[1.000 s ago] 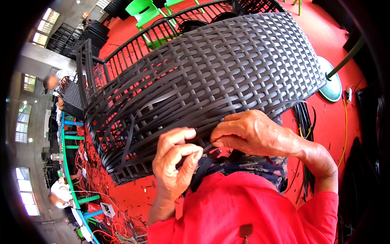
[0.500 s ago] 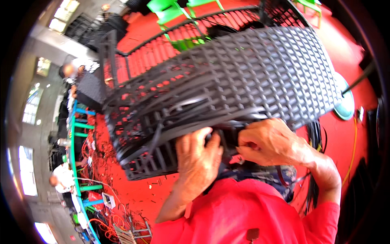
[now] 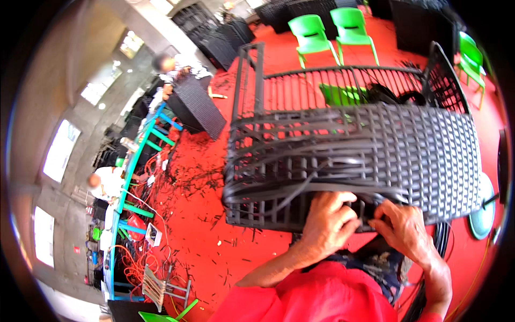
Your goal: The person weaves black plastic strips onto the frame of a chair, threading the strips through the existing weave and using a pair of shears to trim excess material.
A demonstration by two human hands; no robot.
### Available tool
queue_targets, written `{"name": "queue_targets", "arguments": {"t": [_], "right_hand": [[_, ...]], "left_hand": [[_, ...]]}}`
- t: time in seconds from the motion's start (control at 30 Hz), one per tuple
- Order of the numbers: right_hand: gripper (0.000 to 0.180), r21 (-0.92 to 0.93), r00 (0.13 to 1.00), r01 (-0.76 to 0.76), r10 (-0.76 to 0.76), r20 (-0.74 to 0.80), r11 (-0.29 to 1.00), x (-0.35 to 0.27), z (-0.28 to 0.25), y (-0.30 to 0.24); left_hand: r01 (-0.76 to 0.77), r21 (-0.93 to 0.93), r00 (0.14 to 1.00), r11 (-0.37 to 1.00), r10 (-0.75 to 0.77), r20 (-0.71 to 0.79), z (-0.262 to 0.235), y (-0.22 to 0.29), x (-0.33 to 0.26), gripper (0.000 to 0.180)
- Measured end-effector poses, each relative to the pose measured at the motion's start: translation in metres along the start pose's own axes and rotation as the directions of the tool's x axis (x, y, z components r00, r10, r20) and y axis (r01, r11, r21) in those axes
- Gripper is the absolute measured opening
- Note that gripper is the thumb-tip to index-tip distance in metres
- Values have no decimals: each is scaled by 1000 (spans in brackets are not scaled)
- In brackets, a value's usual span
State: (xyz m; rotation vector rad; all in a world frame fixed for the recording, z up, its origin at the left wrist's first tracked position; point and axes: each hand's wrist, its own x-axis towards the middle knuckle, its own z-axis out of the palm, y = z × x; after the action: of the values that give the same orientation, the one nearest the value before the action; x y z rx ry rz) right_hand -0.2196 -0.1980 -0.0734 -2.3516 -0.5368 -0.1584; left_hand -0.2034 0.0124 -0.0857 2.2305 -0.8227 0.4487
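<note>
A black wicker seat frame (image 3: pixel 424 145) stands in front of me. Its right part is closely woven, while on its left several loose flat strips (image 3: pixel 300 174) lie across bare bars. At the near edge, about where the weaving ends, my left hand (image 3: pixel 330 222) has its fingers curled on the strips at the rim. Just to its right, my right hand (image 3: pixel 405 228) is closed, with thumb and fingers pinching a dark plastic strip. The ends of the strips between the hands are partly hidden by the fingers.
Green plastic chairs (image 3: pixel 354 29) stand beyond the frame. A teal-topped stool (image 3: pixel 483 214) is at the right. Strip scraps litter the red floor (image 3: pixel 198 198). Along the left runs a blue-green bench (image 3: pixel 134 177) with two people beside it, one at a black woven piece (image 3: pixel 196 107).
My view has swung left, so the frame and both hands appear farther right and lower. Both hands stay at the near edge, my right fingers now pinched closer to the weave.
</note>
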Motion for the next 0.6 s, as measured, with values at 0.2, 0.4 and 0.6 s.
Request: {"name": "queue_targets", "arguments": {"t": [0.2,0.4,0.6], "right_hand": [[14,51,996,92,-92,8,994,8,-2,-4],[19,166,985,166,-173,29,972,7,4,-13],[15,400,971,160,-217,100,902,17,24,-14]], "left_hand": [[92,-149,991,985,-105,-85,-32,-6,-21,8],[108,-218,992,970,-119,-34,-44,3,-29,11],[27,-77,1000,997,-27,-5,-51,2,-27,14]]}}
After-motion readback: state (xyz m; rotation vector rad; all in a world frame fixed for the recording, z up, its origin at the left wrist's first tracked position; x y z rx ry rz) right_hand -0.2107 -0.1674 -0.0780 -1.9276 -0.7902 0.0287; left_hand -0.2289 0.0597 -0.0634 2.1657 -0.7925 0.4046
